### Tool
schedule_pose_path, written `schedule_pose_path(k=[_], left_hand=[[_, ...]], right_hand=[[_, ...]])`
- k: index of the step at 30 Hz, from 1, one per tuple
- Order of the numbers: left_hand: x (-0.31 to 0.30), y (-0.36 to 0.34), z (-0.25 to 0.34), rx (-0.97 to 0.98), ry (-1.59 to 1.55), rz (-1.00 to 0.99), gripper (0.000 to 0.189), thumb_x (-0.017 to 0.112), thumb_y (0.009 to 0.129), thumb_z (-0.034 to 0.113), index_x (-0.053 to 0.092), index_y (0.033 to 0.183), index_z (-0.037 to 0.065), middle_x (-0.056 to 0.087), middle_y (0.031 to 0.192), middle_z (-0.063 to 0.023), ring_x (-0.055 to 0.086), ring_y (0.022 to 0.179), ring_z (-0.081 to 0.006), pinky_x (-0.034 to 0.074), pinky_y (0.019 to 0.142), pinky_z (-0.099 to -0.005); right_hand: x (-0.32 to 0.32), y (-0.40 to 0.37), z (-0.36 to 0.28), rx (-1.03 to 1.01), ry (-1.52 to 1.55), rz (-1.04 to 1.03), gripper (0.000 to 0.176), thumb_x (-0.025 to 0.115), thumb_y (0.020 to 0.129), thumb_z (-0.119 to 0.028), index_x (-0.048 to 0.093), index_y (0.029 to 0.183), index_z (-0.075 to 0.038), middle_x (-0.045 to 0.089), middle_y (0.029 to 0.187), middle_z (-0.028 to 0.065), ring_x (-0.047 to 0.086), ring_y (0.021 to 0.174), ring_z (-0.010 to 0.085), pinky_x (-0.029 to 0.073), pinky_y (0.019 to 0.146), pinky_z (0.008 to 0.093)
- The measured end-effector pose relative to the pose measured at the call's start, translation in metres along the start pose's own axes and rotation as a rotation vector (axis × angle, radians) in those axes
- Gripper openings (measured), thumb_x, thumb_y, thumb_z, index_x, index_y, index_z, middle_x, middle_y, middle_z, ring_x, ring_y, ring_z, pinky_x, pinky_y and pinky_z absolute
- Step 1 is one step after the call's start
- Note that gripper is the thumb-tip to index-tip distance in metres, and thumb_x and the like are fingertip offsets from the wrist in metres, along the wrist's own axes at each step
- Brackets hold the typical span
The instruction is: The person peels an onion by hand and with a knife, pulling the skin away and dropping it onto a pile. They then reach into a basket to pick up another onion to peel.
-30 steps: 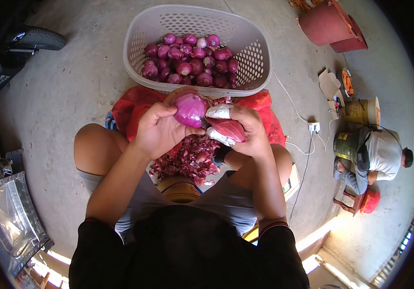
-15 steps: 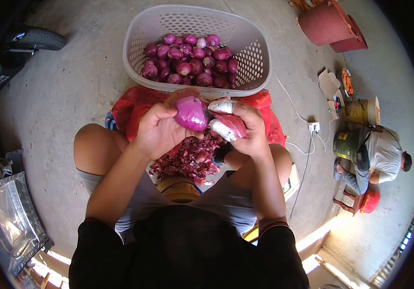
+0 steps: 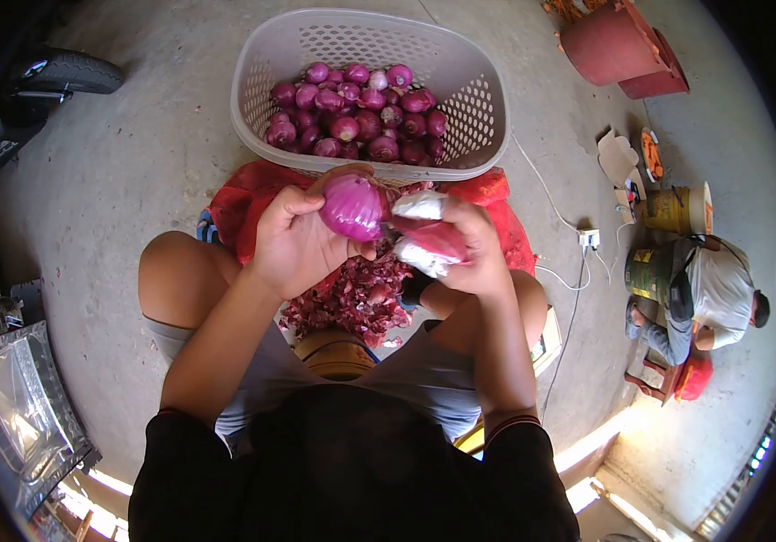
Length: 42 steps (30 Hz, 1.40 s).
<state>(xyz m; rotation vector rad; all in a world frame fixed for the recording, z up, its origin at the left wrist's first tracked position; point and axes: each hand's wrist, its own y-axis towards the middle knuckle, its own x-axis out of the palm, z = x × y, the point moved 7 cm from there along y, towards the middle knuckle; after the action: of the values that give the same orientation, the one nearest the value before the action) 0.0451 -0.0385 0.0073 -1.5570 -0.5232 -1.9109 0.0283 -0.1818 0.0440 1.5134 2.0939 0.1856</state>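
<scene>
Onion (image 3: 352, 208) in left hand (image 3: 288, 239), fingers clamped round it.
From onion: right hand (image 3: 473, 244) 3 o'clock, fingers clamped on skin (image 3: 442, 238); basket (image 3: 266, 81) 12 o'clock; peelings (image 3: 352, 303) 6 o'clock. Hands partly hide sack (image 3: 243, 203).

onion (image 3: 352, 208): smooth, glossy | basket (image 3: 257, 99): plastic | skins (image 3: 347, 307): papery | floor (image 3: 117, 190): matt concrete

A: Specify the floor.
B: Bare grey concrete floor (image 3: 162, 126), unevenly toned.
A: Specify furniture and lighting.
B: One low brown stool (image 3: 673, 380), right side. Bright light patches (image 3: 584, 493) occupy the lower right corner.
</scene>
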Motion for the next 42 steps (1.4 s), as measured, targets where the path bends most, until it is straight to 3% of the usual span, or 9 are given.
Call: schedule_pose_path(k=[5,17,20,22,27,31,34,37,42], left_hand=[[-0.002,0.000,0.001,0.004,-0.015,0.037,0.050,0.042,0.081,0.027,0.042,0.125,0.002,0.055,0.114,-0.0146,0.058,0.093,-0.0286,0.049,0.078,-0.0426],[-0.003,0.000,0.000,0.002,-0.007,0.014,0.050,0.042,0.081,0.028,0.043,0.123,0.002,0.056,0.111,-0.0148,0.058,0.092,-0.0287,0.049,0.077,-0.0415],[0.000,0.001,-0.001,-0.008,0.026,-0.013,0.051,0.043,0.081,0.029,0.042,0.124,0.002,0.056,0.111,-0.0158,0.059,0.094,-0.0316,0.049,0.076,-0.0405],[0.004,0.000,-0.002,-0.033,0.072,-0.023,0.052,0.043,0.081,0.029,0.041,0.125,0.002,0.057,0.111,-0.0165,0.059,0.095,-0.0340,0.049,0.075,-0.0399],[0.000,0.001,0.001,0.000,0.024,0.025,0.052,0.042,0.081,0.030,0.041,0.125,0.002,0.056,0.112,-0.0167,0.059,0.095,-0.0348,0.049,0.073,-0.0391],[-0.004,0.001,0.000,-0.003,0.073,-0.009,0.056,0.042,0.081,0.033,0.041,0.128,0.003,0.054,0.119,-0.0105,0.055,0.100,-0.0215,0.047,0.073,-0.0375],[-0.004,0.001,0.001,0.008,0.090,-0.009,0.055,0.042,0.081,0.033,0.040,0.128,0.003,0.053,0.120,-0.0109,0.054,0.101,-0.0214,0.047,0.074,-0.0375],[-0.002,0.000,0.002,0.021,0.039,0.105,0.050,0.042,0.081,0.030,0.043,0.123,0.003,0.056,0.111,-0.0143,0.058,0.090,-0.0259,0.049,0.073,-0.0401],[-0.001,0.000,0.004,0.029,0.095,0.081,0.049,0.042,0.081,0.030,0.043,0.123,0.003,0.056,0.112,-0.0142,0.058,0.090,-0.0256,0.049,0.074,-0.0400]], right_hand=[[0.002,-0.005,0.006,0.067,-0.083,-0.022,0.055,0.071,0.051,-0.003,0.057,0.105,-0.005,0.063,0.097,0.0166,0.062,0.089,0.0369,0.050,0.076,0.0420],[0.001,0.004,-0.006,0.062,-0.183,-0.014,0.048,0.069,0.053,0.000,0.061,0.101,-0.005,0.063,0.093,0.0148,0.063,0.084,0.0335,0.050,0.073,0.0390],[-0.001,0.009,-0.010,0.054,-0.099,0.078,0.048,0.068,0.055,0.002,0.061,0.103,-0.003,0.063,0.094,0.0144,0.063,0.086,0.0321,0.049,0.075,0.0362],[-0.007,0.003,-0.004,0.017,0.042,0.197,0.046,0.065,0.062,0.004,0.059,0.107,-0.001,0.064,0.100,0.0141,0.063,0.091,0.0275,0.048,0.079,0.0332],[-0.006,-0.005,0.002,0.149,0.257,0.131,0.049,0.065,0.065,0.001,0.054,0.112,-0.003,0.063,0.104,0.0135,0.062,0.095,0.0259,0.047,0.082,0.0326],[0.003,-0.005,0.007,0.111,-0.053,-0.033,0.057,0.069,0.056,-0.005,0.055,0.111,-0.005,0.063,0.101,0.0149,0.062,0.092,0.0335,0.049,0.079,0.0381],[0.004,-0.001,0.002,0.136,-0.088,-0.062,0.056,0.069,0.053,-0.005,0.057,0.108,-0.005,0.062,0.099,0.0154,0.061,0.090,0.0357,0.049,0.077,0.0406],[0.004,0.000,0.000,0.114,-0.124,-0.055,0.054,0.069,0.052,-0.004,0.059,0.105,-0.005,0.063,0.097,0.0154,0.061,0.090,0.0357,0.050,0.076,0.0415],[0.004,0.002,-0.004,0.047,-0.173,-0.055,0.054,0.068,0.049,-0.003,0.060,0.103,-0.006,0.063,0.096,0.0158,0.061,0.088,0.0352,0.050,0.073,0.0405]])
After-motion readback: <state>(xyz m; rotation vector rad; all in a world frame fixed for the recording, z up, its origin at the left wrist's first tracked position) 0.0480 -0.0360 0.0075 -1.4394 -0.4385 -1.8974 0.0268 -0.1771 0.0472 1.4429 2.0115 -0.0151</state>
